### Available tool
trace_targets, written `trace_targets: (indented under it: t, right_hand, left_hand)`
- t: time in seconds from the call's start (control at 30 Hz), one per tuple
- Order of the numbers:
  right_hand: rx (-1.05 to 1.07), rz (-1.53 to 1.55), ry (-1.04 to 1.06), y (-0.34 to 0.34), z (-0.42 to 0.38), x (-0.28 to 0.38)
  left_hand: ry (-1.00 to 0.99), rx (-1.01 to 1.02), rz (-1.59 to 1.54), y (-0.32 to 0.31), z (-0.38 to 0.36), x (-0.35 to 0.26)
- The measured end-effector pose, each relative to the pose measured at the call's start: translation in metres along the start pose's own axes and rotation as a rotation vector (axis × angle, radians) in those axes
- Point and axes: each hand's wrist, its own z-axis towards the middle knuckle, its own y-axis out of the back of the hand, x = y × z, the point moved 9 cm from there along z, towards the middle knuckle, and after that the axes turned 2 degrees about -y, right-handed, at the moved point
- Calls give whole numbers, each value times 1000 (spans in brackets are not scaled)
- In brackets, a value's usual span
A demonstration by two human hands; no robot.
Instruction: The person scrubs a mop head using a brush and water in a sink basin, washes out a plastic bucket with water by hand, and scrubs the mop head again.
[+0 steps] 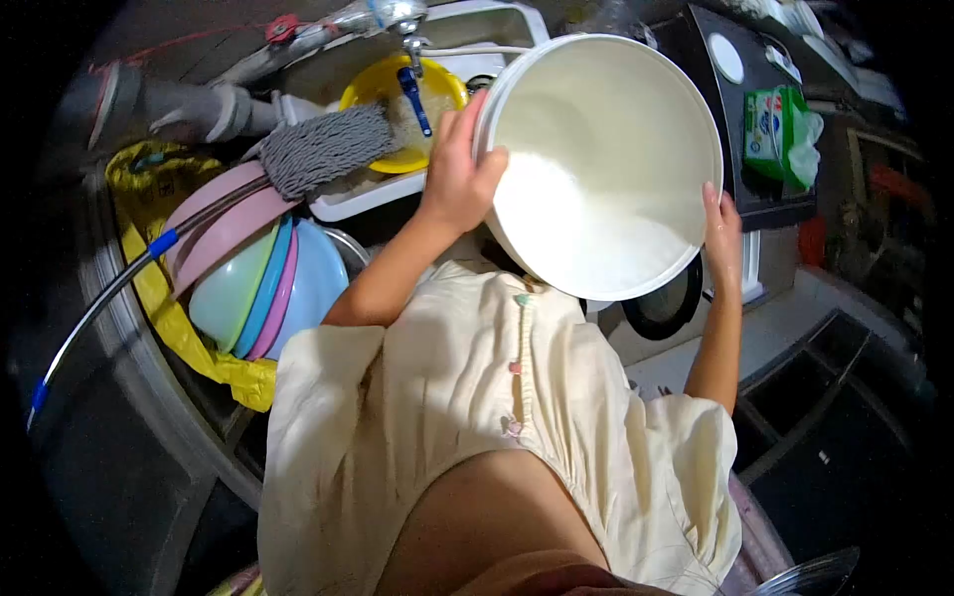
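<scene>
A large white bucket (606, 169) is held up in front of me, its round mouth tilted toward me and its pale inside bare. My left hand (462, 174) grips the rim on the left side, with the thumb over the edge. On the opposite side my right hand (722, 238) is closed on the rim, its fingertips showing at the edge. Just left of the bucket, a yellow basin (437, 89) sits in the white sink (348, 202), beneath the metal tap (402, 20). A blue-handled brush or similar tool (413, 101) shows in front of the basin.
A grey mop-like head (326, 149) on a bent metal pole (109, 290) reaches across the left side. Stacked pink, green and blue basins (316, 283) lie by a yellow bag (179, 333). At right, a green packet (775, 137) rests on a dark counter (708, 89).
</scene>
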Motion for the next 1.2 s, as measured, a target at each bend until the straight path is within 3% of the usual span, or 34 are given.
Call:
trace_targets:
  t: [0.03, 0.2, 0.23, 0.3, 0.4, 0.5, 0.63, 0.7, 0.73, 0.9, 1.03, 1.1, 1.13, 1.17, 1.2]
  right_hand:
    - [41, 467, -175, -20, 2, -36]
    - [151, 355, -109, -10, 7, -8]
    - [19, 371, -95, 6, 1, 8]
    - [192, 540, -21, 29, -4, 32]
    - [-6, 710, -108, 49, -17, 75]
    - [-14, 650, -47, 54, -14, 92]
    - [101, 700, -26, 26, -25, 115]
    - [161, 649, 7, 10, -28, 121]
    - [147, 644, -17, 6, -26, 120]
    - [113, 563, -77, -15, -5, 108]
    - [96, 512, -127, -28, 8, 111]
    - [137, 503, -127, -36, 19, 112]
    - [145, 483, -137, -39, 20, 114]
    - [151, 465, -148, -43, 23, 115]
    - [161, 444, -142, -46, 28, 116]
  left_hand:
    - [1, -4, -16, -1, 0, 2]
    - [2, 45, 42, 4, 22, 5]
    - [119, 62, -119, 3, 27, 16]
    - [308, 152, -364, -3, 31, 25]
    - [372, 222, -477, -11, 38, 33]
    - [436, 334, -480, -32, 38, 63]
    - [295, 194, -209, -38, 50, 95]
    - [39, 209, 240, -54, 53, 101]
    - [41, 217, 306, -66, 51, 107]
    - [277, 472, 506, -144, 54, 155]
    - [494, 543, 493, -191, 55, 176]
    - [424, 811, 561, -230, 53, 192]
    - [537, 752, 636, -247, 47, 215]
    - [543, 751, 635, -247, 48, 217]
    - [625, 754, 380, -254, 43, 218]
